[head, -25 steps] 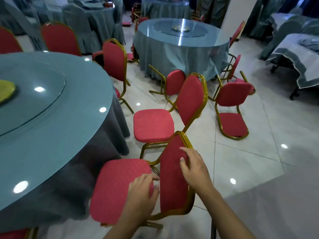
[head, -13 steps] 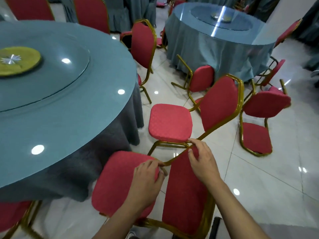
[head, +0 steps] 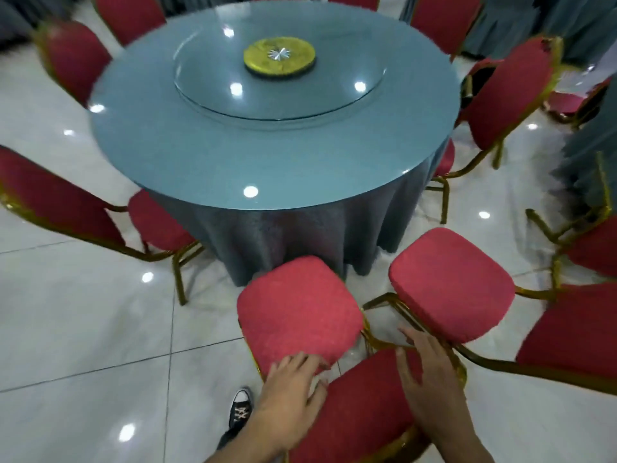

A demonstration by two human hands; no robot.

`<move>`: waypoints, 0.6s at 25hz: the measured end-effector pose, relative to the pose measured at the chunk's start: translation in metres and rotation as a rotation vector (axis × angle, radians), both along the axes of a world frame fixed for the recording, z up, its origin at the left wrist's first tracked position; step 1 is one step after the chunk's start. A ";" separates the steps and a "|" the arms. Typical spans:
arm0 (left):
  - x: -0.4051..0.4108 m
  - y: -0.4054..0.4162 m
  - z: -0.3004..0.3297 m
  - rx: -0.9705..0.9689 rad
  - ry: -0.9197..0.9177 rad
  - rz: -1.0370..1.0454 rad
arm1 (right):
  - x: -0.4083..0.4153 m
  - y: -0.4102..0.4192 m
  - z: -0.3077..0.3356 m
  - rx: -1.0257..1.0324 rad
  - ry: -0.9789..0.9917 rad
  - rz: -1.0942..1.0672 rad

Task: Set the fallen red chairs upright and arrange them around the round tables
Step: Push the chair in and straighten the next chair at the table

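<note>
Two hands: both are on the nearest red chair (head: 334, 362), which stands upright with its seat toward the round counter (head: 273, 138)
Left hand (head: 287, 385): fingers (head: 312, 357) spread and fairly straight, lying across the back edge of the seat where it meets the backrest; nothing is pinched
Right hand (head: 430, 372): fingers (head: 409, 334) straight and fanned over the top of the backrest, palm down, resting on it with no grip
Deciding relation: the seat lies straight ahead of both hands and the counter lies beyond it, so the chair's front-to-back line points at the draped cloth; the front edge of the seat sits just beside the cloth, though contact cannot be told from this angle
Nearer hand: the left sits lower and closer to the seat, the right higher on the backrest; a push forward would likely come from both
Chair's look: red textured padding on seat and back, gold metal frame, seat square with rounded corners
Neighbouring chair (head: 450, 285): just right of the first, upright too, its seat angled toward the counter, its gold frame close by the right hand
Shoe (head: 239, 412): dark, laced, on the pale floor tiles by the chair's left side
Farther off: more red chairs (head: 510, 91) stand around the counter, which carries a glass turntable (head: 280, 71) with a gold disc (head: 279, 59) at its middle
</note>
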State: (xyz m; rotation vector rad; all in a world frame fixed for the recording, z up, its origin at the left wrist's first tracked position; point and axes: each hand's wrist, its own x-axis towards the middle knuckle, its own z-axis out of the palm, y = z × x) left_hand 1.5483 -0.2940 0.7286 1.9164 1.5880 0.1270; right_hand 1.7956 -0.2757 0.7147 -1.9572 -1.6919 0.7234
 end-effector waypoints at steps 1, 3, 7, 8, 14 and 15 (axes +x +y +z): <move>0.005 -0.017 -0.002 -0.035 -0.010 0.000 | 0.014 -0.006 -0.004 0.004 -0.019 0.040; 0.022 -0.050 -0.007 -0.167 -0.099 -0.007 | 0.045 -0.020 -0.014 -0.015 -0.048 0.088; 0.055 -0.089 -0.029 -0.323 -0.049 -0.120 | 0.065 -0.028 -0.039 0.089 0.001 0.067; 0.055 -0.093 -0.034 -0.288 -0.035 -0.107 | 0.062 -0.027 -0.044 0.084 0.001 0.047; 0.017 -0.090 -0.034 -0.080 0.070 -0.230 | 0.045 -0.032 -0.052 0.180 -0.104 0.056; 0.004 -0.090 -0.033 -0.068 0.089 -0.213 | 0.037 -0.033 -0.049 0.159 -0.113 0.061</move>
